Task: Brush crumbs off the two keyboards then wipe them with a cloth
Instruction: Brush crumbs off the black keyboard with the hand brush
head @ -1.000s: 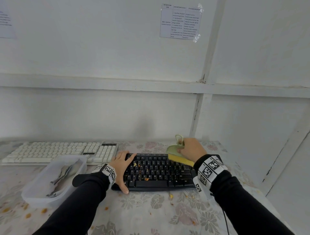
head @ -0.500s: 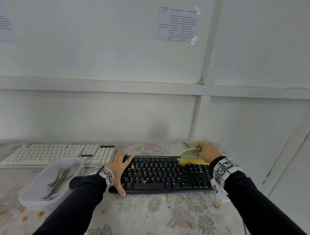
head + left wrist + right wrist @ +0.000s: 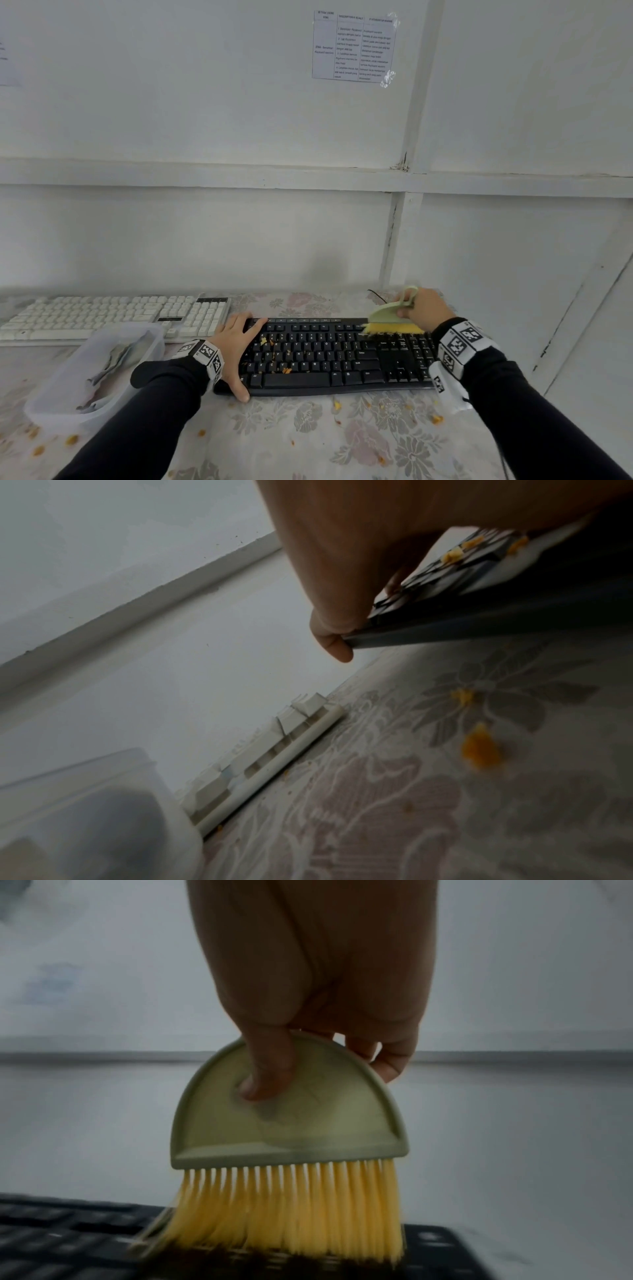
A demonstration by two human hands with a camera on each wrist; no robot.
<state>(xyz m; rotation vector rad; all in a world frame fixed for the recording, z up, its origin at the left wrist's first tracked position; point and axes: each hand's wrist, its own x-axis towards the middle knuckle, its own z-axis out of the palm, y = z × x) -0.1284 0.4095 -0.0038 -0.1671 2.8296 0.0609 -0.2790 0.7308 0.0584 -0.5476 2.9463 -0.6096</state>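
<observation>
A black keyboard lies on the flowered tablecloth with orange crumbs on its left keys. My left hand rests on its left end, fingers straight over the top corner and thumb against the front edge. My right hand grips a small brush with a pale green half-round handle. Its yellow bristles touch the back rows at the right of the black keyboard. A white keyboard lies at the back left.
A clear plastic tub holding a grey cloth stands in front of the white keyboard. Orange crumbs are scattered over the tablecloth. The white wall runs close behind, and the table's right edge is near my right arm.
My right hand has carried the brush to the right along the black keyboard's back rows, and the number pad now shows. My left hand has stayed on the left end.
</observation>
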